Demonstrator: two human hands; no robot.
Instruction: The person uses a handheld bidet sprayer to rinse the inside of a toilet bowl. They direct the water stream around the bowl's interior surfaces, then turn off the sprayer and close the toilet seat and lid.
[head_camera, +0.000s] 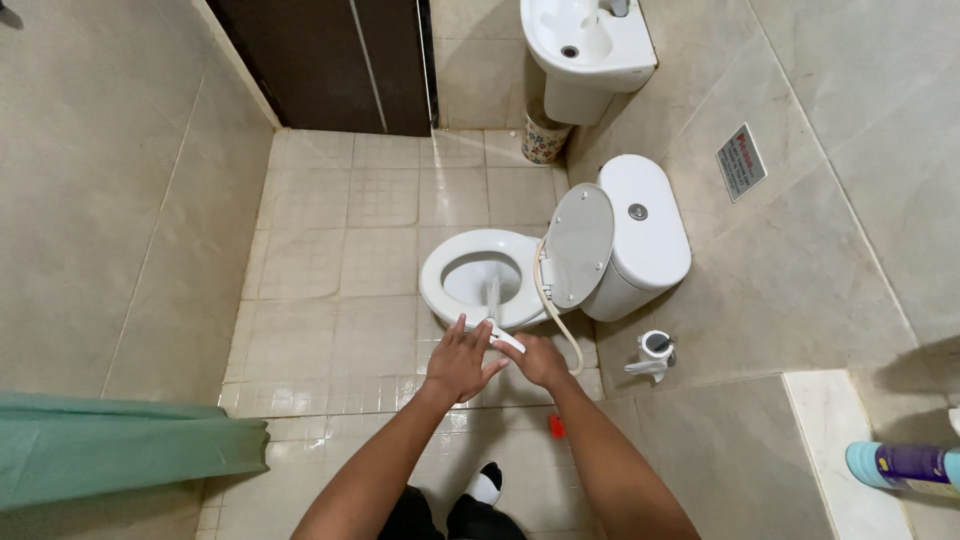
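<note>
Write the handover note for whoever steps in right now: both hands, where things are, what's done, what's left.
Right hand: shut on the white spray handle, its hose running back toward the tank.
Left hand: open, fingers spread, touching the handle's front.
Toilet: lid up, seat down; spray aimed into the bowl.
Done: sprayer is out and pointed at the bowl.
Left: cannot tell how much of the bowl has been rinsed; the sprayer's wall holder is empty.

Grey rectangular wall sign (741, 162) with red heading, teal-capped purple-labelled bottle (905, 466) on ledge
</note>
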